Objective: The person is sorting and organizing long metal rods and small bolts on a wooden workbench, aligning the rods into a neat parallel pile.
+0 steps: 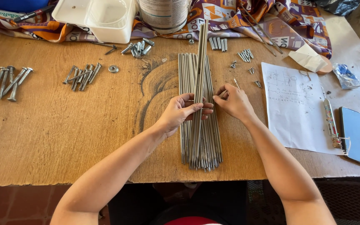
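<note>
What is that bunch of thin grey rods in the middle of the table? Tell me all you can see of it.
The bundle of rods looks like many thin, straight grey metal sticks, lying flat side by side on the wooden table, running away from the person. The near ends are bare and uneven. A few rods lie on top, reaching farther back. The left hand rests fingers across the middle; the right hand touches the right edge.

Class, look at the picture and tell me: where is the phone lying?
In the head view the phone lies on the table's far right edge, beside a pen and the sheet of paper.
</note>
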